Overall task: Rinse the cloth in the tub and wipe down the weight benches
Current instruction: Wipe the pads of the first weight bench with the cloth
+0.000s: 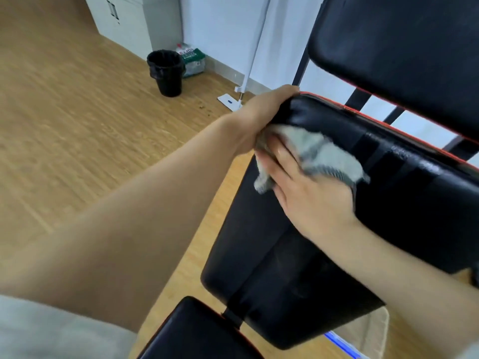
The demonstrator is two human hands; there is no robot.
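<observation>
A black padded weight bench [414, 193] with red piping fills the right half of the view, its backrest tilted up. A grey cloth [324, 156] lies bunched against the backrest's near corner. My right hand [311, 198] presses the cloth onto the pad, fingers wrapped around it. My left hand [264, 117] grips the top left corner of the same backrest pad, arm stretched out from the lower left. The lower seat pad [272, 281] sits beneath my right forearm. A wet sheen shows on the pad to the right of the cloth. No tub is in view.
A black bin [166, 72] with a liner stands on the wood floor by the wall, a green-and-white bag [193, 60] beside it. A white flat mop [248, 66] leans on the wall. Another black pad [404, 47] rises at the top right. A white cabinet [124, 19] stands behind.
</observation>
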